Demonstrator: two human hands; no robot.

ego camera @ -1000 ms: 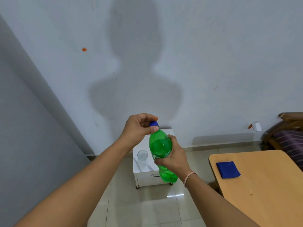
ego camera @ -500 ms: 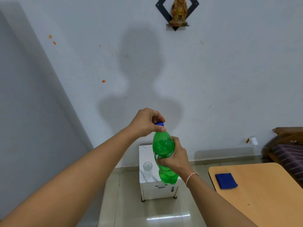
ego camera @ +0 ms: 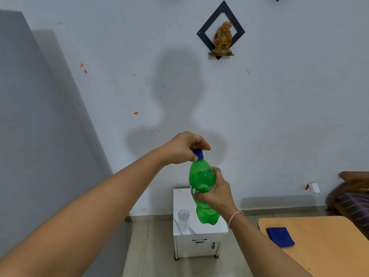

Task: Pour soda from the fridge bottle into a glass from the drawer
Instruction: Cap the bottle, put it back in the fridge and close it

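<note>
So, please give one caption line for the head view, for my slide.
Left hand grips the blue cap while right hand holds the green bottle above the glass.

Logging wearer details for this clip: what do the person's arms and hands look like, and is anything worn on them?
Both forearms are bare, with no sleeves in view. The right hand has a thin band of orange and white thread around its wrist. The left hand wears nothing: no band, watch or glove. No rings show on the fingers that can be seen.
</note>
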